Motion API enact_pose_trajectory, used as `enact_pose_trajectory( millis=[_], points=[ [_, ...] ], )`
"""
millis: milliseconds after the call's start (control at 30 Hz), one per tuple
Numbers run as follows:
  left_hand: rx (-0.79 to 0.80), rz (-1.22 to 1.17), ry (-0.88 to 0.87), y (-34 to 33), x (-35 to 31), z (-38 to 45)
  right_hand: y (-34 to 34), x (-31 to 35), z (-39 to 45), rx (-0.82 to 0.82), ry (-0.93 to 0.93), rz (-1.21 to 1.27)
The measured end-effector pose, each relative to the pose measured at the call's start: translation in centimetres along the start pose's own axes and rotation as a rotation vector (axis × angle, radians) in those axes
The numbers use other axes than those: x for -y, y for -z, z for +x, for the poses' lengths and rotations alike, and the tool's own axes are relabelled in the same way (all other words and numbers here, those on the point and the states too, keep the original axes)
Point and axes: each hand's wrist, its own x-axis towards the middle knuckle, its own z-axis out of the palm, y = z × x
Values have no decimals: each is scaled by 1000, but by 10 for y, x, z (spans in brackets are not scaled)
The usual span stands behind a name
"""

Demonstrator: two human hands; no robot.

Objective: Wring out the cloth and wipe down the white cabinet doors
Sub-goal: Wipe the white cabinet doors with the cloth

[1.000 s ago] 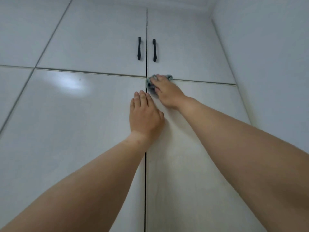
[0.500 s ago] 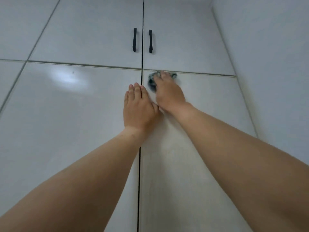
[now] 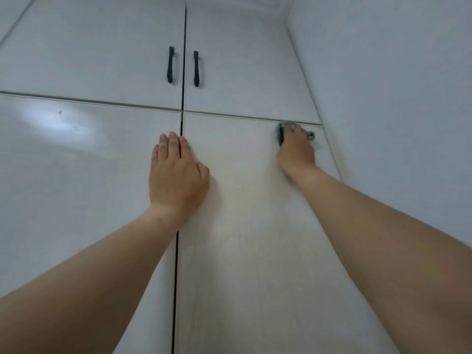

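Tall white cabinet doors fill the view. My right hand (image 3: 296,152) presses a dark grey-blue cloth (image 3: 281,132) flat against the top right corner of the lower right door (image 3: 242,226); only the cloth's edges show around my fingers. My left hand (image 3: 176,175) lies flat with straight fingers across the vertical gap between the lower left door (image 3: 76,187) and the lower right door, just below their top edges.
Two upper doors (image 3: 107,52) carry black handles (image 3: 170,64) on either side of the centre gap. A white side wall (image 3: 396,98) stands close on the right, meeting the cabinet next to my right hand.
My right hand has slid the cloth to the right along the top edge of the lower right door, from the centre gap to the far corner. My left hand has stayed flat on the gap.
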Motion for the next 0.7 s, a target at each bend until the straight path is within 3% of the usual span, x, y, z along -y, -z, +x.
enact_pose_trajectory(
  millis=[100, 133, 233, 300, 400, 500, 600, 700],
  points=[
    [-12, -16, 7, 0, -1, 0, 1, 15, -8, 104, 353, 62],
    [-5, -19, 7, 0, -1, -1, 8, 0, -1, 104, 343, 45],
    [6, -12, 3, 1, -1, -1, 21, -58, 13, 2, -15, -14],
    [1, -10, 8, 2, -1, -1, 16, -62, 4, -36, -155, -57],
    [7, -23, 14, 3, -3, -2, 2, -20, -15, -63, -71, 31],
    [19, -24, 12, 3, -2, -2, 0, 30, -33, 45, 249, 101],
    [3, -36, 15, 3, -1, -3, -3, 39, -40, 103, 517, 18],
    [-8, -52, 2, 1, -1, -3, -2, -2, -33, -79, 279, -66]
  ],
)
